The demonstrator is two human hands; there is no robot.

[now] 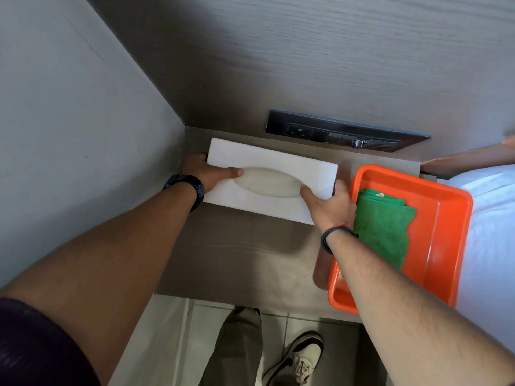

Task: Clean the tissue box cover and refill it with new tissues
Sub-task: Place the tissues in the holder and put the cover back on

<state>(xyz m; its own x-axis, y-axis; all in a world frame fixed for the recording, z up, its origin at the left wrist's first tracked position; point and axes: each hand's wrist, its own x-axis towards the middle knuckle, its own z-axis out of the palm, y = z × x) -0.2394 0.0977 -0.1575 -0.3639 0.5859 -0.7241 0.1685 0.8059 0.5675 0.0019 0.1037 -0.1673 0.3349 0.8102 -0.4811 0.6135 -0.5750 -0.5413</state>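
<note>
A white rectangular tissue box cover with an oval opening lies on the brown bedside table, close to the back wall. My left hand grips its left end, thumb lying on top at the oval's edge. My right hand grips its right end, thumb on top near the oval. No tissue shows through the opening. A folded green cloth lies in an orange tray just right of the cover.
A dark switch and socket panel is set in the wood wall behind the cover. A grey wall closes the left side. A white bed borders the right. Tiled floor and my shoe lie below.
</note>
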